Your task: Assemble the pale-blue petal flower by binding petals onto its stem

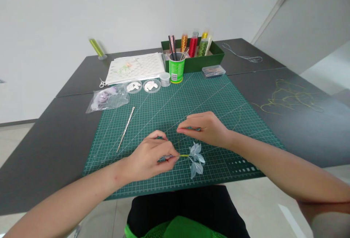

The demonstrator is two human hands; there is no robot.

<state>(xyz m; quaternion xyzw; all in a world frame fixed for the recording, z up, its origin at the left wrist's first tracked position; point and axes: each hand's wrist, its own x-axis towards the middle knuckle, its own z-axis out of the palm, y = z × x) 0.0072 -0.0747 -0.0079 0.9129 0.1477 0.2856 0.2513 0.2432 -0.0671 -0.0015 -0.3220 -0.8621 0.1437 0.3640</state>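
My left hand point(157, 154) pinches the stem of a pale blue flower sprig point(196, 157) over the front of the green cutting mat point(164, 112). The sprig's petals point to the right, and its short yellow-green part shows just past my fingertips. Above and to the right of it, my right hand point(203, 126) is closed in a pinch. A faint thin thread seems to hang from its fingertips toward the stem. Loose yellow-green thread point(290, 97) lies tangled on the table at the right.
A silver tool point(125, 129) lies on the mat's left. Farther back are a plastic bag point(108, 97), dishes of white pieces point(151, 85), a green can point(176, 70), a flat clear case point(213, 70) and a green box point(202, 62) with thread spools. White sheets point(133, 68) lie behind the dishes.
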